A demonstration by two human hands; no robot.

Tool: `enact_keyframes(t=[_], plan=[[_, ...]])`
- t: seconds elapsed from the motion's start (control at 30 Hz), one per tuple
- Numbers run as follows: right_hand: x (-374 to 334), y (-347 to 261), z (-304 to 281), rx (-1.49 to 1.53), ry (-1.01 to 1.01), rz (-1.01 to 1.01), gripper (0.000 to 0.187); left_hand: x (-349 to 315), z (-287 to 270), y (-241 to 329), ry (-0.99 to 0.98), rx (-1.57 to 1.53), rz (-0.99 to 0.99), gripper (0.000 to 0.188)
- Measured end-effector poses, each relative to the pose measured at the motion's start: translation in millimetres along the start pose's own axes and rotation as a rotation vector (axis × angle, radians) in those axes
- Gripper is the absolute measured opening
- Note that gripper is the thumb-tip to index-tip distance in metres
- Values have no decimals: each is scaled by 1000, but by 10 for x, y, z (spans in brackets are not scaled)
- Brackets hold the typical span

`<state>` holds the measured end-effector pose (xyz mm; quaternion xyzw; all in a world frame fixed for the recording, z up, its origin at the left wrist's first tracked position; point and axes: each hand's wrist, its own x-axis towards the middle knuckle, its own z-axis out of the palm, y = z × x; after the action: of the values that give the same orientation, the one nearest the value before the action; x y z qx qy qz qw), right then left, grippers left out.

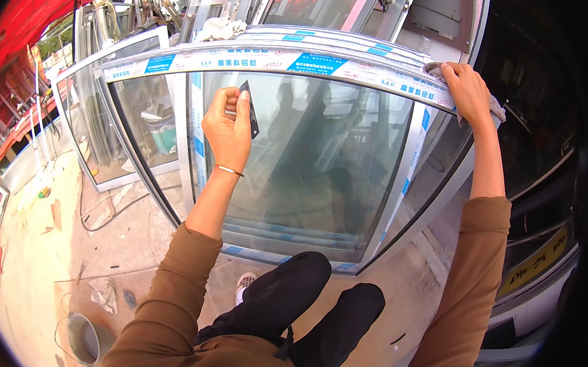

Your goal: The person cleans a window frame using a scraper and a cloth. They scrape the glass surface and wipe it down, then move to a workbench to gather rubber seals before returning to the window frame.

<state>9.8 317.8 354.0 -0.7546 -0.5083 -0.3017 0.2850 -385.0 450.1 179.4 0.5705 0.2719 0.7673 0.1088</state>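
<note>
Blade [254,122], tip up, long axis near-upright

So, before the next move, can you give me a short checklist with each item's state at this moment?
1. Blade secured in the left hand: ok, pinched between thumb and fingers.
2. Right hand on the frame: ok, at its upper right corner; grey cloth shows at the hand.
3. Blade clear of the glass: cannot tell, it overlaps the pane in this single view.
4. Glass free of reflections: not ok, dark shapes show across it.
5. Bucket clear of the visible shoe: ok, off to the left on the floor.
</note>
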Motion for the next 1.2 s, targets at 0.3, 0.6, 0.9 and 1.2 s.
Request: enact_keyframes(t=[0.3, 0.6, 0.9, 1.2], plan=[[-36, -20, -77, 60, 2, -38, 55, -76, -84, 162, -127, -351, -379, 12], [-12, 6, -73, 39, -33, -5, 56, -17, -17, 383, -87, -492, -624, 20], [-33, 35, -18, 2, 58, -43, 56, 175, 169, 460, 65, -576, -605, 16], [-62, -17, -56, 15, 53, -47, 56, 110, 254, 468, 93, -548, -661, 14]])
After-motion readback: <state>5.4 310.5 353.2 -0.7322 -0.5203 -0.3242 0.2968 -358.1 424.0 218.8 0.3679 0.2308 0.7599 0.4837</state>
